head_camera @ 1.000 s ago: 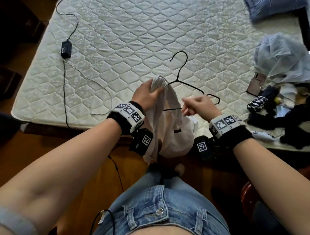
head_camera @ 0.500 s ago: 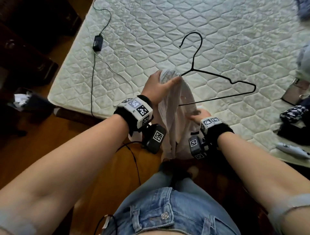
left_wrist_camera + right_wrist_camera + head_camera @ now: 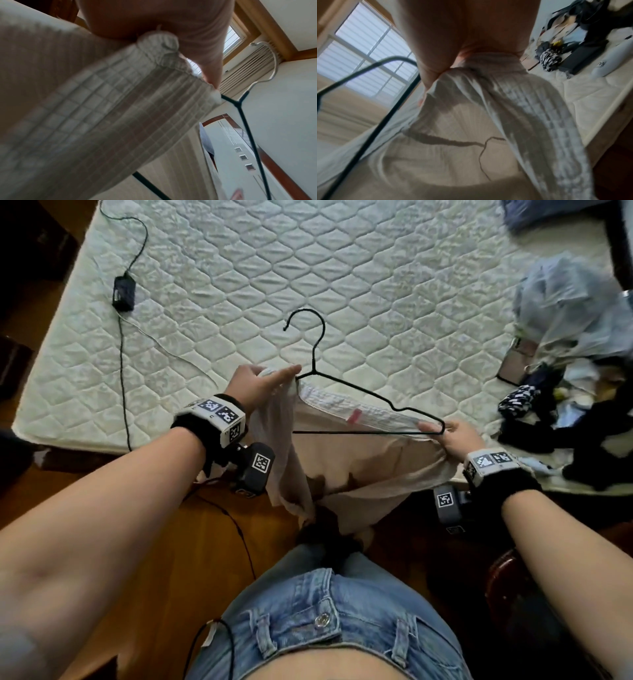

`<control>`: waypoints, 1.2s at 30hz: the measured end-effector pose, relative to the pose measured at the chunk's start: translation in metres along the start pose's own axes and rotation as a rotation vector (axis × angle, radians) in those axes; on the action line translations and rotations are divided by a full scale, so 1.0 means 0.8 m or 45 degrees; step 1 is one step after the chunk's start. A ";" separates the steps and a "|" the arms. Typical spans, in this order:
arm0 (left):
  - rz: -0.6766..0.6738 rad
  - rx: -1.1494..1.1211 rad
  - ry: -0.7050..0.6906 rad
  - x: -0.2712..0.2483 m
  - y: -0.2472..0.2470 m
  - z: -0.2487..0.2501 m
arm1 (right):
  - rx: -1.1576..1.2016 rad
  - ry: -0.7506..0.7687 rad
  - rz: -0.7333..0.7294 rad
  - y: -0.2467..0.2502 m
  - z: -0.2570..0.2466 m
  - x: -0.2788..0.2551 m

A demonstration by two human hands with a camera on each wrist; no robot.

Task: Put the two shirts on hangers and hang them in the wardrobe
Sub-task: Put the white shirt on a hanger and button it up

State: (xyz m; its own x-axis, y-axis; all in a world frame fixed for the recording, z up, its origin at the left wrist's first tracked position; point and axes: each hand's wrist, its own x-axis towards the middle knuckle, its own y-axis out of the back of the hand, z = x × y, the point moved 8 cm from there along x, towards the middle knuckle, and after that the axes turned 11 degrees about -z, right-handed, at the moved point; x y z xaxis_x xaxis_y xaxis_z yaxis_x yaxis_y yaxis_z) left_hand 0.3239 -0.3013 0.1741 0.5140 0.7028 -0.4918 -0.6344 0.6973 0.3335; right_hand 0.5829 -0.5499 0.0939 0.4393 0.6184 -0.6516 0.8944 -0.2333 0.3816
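A beige shirt (image 3: 342, 460) hangs stretched between my hands above the mattress edge. My left hand (image 3: 263, 380) grips its bunched edge where the black wire hanger (image 3: 346, 386) enters the cloth; the hanger's left arm is hidden inside. My right hand (image 3: 448, 434) pinches the shirt's other edge at the hanger's right end. The hook points away over the bed. In the left wrist view, grid-textured shirt cloth (image 3: 120, 108) is bunched under my palm beside the hanger (image 3: 243, 121). From the right wrist, the shirt (image 3: 488, 121) drops from my fingers next to the hanger wire (image 3: 373, 121).
The quilted mattress (image 3: 376, 268) fills the far side. A black charger (image 3: 123, 292) with its cable lies at the far left. Crumpled pale blue fabric (image 3: 568, 302) and dark clutter (image 3: 534, 419) crowd the right edge. Wooden floor (image 3: 171, 542) runs below my arms.
My right hand has moved out to the right, spreading the bunched shirt wide along the hanger. My left hand has kept its hold at the hanger's left side.
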 end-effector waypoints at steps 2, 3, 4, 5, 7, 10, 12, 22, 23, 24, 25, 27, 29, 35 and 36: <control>-0.055 -0.022 0.003 0.004 -0.015 0.008 | 0.033 0.022 0.094 0.021 -0.003 -0.006; -0.066 -0.020 0.003 0.005 -0.021 0.012 | 0.038 0.018 0.128 0.030 -0.004 -0.008; -0.072 0.001 0.002 0.006 -0.025 0.017 | 0.034 0.001 0.156 0.037 -0.003 -0.007; -0.070 0.015 0.004 0.008 -0.026 0.019 | 0.031 -0.005 0.164 0.043 -0.004 -0.005; -0.073 0.031 0.000 0.011 -0.026 0.024 | 0.071 -0.004 0.182 0.056 -0.005 -0.001; -0.184 0.212 0.000 0.013 -0.034 0.027 | 0.085 0.010 0.246 0.075 -0.016 0.000; -0.261 0.350 -0.016 0.012 -0.044 0.030 | 0.058 0.041 0.294 0.085 -0.026 0.000; -0.016 0.416 -0.125 0.016 -0.044 0.037 | -0.019 0.123 0.264 0.061 -0.076 -0.005; 0.003 0.400 -0.128 0.015 -0.045 0.037 | -0.041 0.090 0.187 0.052 -0.079 -0.001; 0.027 0.400 -0.135 0.015 -0.045 0.037 | -0.055 0.070 0.120 0.039 -0.085 0.001; 0.050 0.413 -0.135 0.013 -0.046 0.037 | -0.052 0.066 0.045 0.026 -0.093 0.002; 0.078 0.447 -0.157 0.010 -0.049 0.038 | 0.014 0.153 -0.077 -0.004 -0.113 0.000; 0.068 0.452 -0.189 0.007 -0.054 0.040 | 0.139 0.279 -0.148 -0.027 -0.135 -0.003; 0.239 0.327 -0.235 -0.002 -0.022 0.038 | -0.061 0.179 -0.319 -0.048 -0.155 -0.003; 0.291 0.280 -0.230 -0.003 -0.010 0.035 | -0.184 0.131 -0.289 -0.042 -0.153 -0.004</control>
State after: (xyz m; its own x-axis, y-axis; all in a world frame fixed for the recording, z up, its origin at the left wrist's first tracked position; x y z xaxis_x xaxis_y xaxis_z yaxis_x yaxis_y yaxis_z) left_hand 0.3435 -0.3048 0.1951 0.4794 0.8439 -0.2407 -0.6155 0.5189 0.5932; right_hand 0.5417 -0.4520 0.1634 0.2120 0.7173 -0.6637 0.9443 0.0246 0.3282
